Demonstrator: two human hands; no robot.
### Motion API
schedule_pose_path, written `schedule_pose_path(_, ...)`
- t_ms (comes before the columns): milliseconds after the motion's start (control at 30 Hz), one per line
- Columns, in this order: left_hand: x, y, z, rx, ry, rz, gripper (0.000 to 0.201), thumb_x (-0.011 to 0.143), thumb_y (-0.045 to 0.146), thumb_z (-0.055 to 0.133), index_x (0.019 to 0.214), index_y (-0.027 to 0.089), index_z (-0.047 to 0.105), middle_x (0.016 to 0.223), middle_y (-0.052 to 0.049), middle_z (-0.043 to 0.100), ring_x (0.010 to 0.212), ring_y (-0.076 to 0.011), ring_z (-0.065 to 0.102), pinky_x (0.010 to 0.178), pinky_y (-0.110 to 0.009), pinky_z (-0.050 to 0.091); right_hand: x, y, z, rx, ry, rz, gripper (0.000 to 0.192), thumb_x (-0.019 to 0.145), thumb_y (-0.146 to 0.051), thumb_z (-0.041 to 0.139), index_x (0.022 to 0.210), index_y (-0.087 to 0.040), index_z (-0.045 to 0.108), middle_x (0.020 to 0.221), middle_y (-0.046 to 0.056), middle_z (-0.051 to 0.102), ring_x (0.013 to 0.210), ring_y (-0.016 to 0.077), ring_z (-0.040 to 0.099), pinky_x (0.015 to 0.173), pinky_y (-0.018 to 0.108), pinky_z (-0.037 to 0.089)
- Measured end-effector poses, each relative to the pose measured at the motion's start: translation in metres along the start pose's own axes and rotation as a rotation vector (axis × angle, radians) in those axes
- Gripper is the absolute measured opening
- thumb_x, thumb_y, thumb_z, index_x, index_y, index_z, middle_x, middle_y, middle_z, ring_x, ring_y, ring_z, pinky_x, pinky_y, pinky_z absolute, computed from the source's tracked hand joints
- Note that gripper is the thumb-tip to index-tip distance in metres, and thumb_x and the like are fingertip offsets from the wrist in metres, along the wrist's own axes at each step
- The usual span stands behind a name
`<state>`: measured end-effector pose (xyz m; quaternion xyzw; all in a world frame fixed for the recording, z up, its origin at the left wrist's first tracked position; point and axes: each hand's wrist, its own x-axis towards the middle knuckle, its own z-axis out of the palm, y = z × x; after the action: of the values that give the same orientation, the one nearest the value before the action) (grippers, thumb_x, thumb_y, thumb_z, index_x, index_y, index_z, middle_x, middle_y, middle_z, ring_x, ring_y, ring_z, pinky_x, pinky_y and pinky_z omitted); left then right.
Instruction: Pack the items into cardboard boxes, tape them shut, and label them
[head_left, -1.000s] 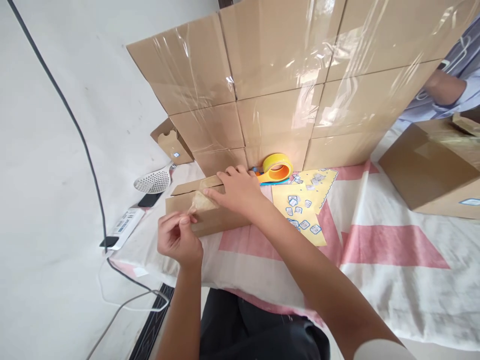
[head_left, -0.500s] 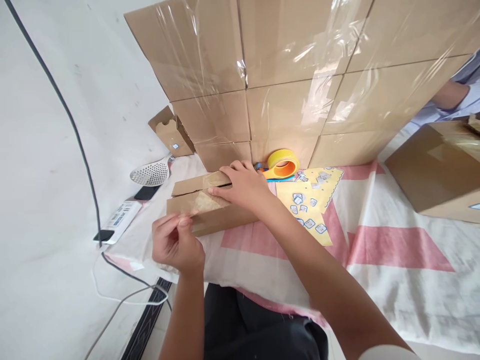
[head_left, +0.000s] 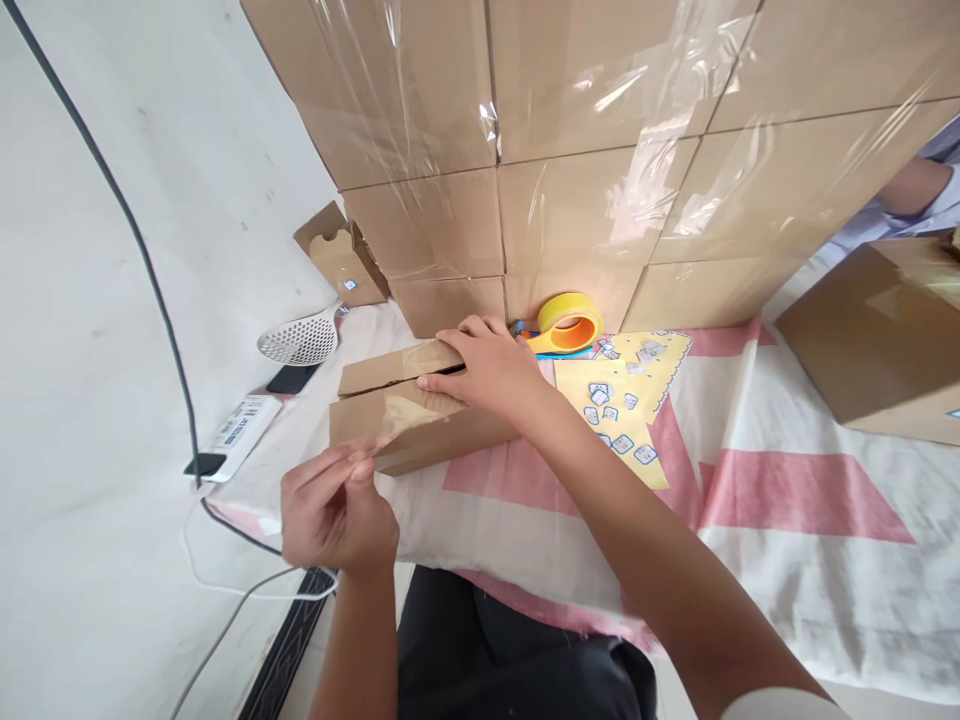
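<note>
A small long cardboard box (head_left: 420, 437) lies in front of me on the cloth, with a dark gap along its top between the flaps. My left hand (head_left: 341, 510) is closed in a pinch at the box's near left, on the end of a clear strip of tape (head_left: 397, 415). That strip stretches up from the box's top to my fingertips. My right hand (head_left: 491, 370) grips the box from above at its right part, thumb on the near flap and fingers over the far side. Just beyond it stands a yellow tape roll (head_left: 571, 306) with an orange core.
Large cardboard boxes in clear wrap (head_left: 585, 210) rise behind. Yellow sheets with stickers (head_left: 592, 375) lie right of the box. At left are a slotted skimmer (head_left: 300, 340), a small open carton (head_left: 349, 265) and a cable (head_left: 142, 240). Another person's arm (head_left: 915, 187) shows beyond a brown box (head_left: 862, 340).
My left hand has drawn down and left, away from the box, lifting more of the tape strip off the top. My right hand stays on the box.
</note>
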<state>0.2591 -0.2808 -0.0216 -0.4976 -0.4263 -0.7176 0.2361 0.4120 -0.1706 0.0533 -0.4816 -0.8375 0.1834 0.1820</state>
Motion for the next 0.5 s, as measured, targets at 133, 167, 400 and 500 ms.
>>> schedule_pose_path(133, 0.000, 0.000, -0.006, 0.021, -0.021, 0.049, 0.020, 0.085, 0.025, 0.076, 0.071, 0.016, 0.066, 0.070, -0.002, 0.069, 0.065, -0.0204, 0.072, 0.056, -0.033, 0.057, 0.001, 0.001, 0.002, 0.001, 0.010, -0.005, 0.066, 0.088, -0.067, 0.062, 0.142, -0.030, 0.058, 0.144, 0.008, 0.055, 0.140, 0.0328, 0.039, 0.104, 0.056, 0.044)
schedule_pose_path(167, 0.001, 0.000, -0.008, 0.024, -0.025, 0.077, 0.017, 0.085, 0.024, 0.076, 0.072, 0.016, 0.067, 0.071, -0.002, 0.070, 0.065, -0.0201, 0.072, 0.056, -0.033, 0.057, 0.000, 0.001, 0.002, 0.003, 0.011, -0.006, 0.066, 0.088, -0.067, 0.062, 0.142, -0.030, 0.058, 0.144, 0.008, 0.056, 0.139, 0.0330, 0.039, 0.104, 0.056, 0.044)
schedule_pose_path(400, 0.006, 0.008, -0.017, -0.020, -0.141, 0.221, 0.010, 0.083, 0.008, 0.074, 0.085, 0.017, 0.070, 0.079, -0.002, 0.071, 0.070, -0.0203, 0.074, 0.057, -0.032, 0.059, 0.001, 0.003, 0.004, 0.006, 0.030, -0.011, 0.062, 0.088, -0.067, 0.061, 0.139, -0.031, 0.061, 0.141, 0.008, 0.057, 0.139, 0.0326, 0.040, 0.104, 0.056, 0.044)
schedule_pose_path(500, 0.006, 0.015, -0.018, -0.021, -0.214, 0.272, 0.019, 0.079, 0.002, 0.075, 0.091, 0.016, 0.072, 0.084, -0.004, 0.073, 0.076, -0.0226, 0.076, 0.062, -0.036, 0.063, 0.002, 0.004, 0.006, 0.001, 0.039, -0.016, 0.063, 0.087, -0.068, 0.061, 0.138, -0.031, 0.061, 0.141, 0.008, 0.057, 0.139, 0.0329, 0.040, 0.104, 0.058, 0.043)
